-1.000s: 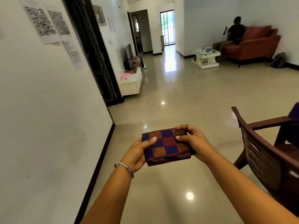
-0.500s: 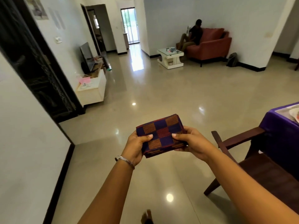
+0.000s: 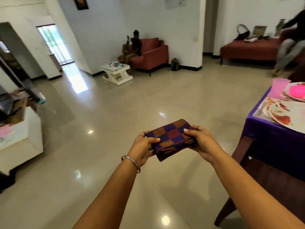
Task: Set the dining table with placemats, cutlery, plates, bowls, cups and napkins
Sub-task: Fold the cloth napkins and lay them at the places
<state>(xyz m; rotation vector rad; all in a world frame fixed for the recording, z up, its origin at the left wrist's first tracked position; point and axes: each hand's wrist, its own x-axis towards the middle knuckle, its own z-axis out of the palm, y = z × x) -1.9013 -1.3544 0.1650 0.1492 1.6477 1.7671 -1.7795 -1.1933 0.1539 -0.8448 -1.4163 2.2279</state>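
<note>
A folded stack of checked cloth napkins (image 3: 171, 138), purple, orange and red, is held out in front of me over the floor. My left hand (image 3: 144, 147) grips its left edge with the thumb on top. My right hand (image 3: 200, 140) grips its right edge the same way. At the right edge stands the dining table (image 3: 270, 139) under a purple cloth. On it lie a patterned placemat (image 3: 264, 109) with a plate (image 3: 287, 116), a pink napkin (image 3: 279, 88) and a second plate with a pink bowl (image 3: 297, 91).
A brown chair (image 3: 264, 176) stands against the table, close to my right arm. A low white cabinet (image 3: 19, 141) is on the left. Across the glossy floor sit a white coffee table (image 3: 115, 73), a red sofa (image 3: 151, 53) with a seated person, and another person at the far right.
My view has swung to the right, so the left wall is gone and the dining table with its plates has come into view. Both hands keep the same grip on the napkins.
</note>
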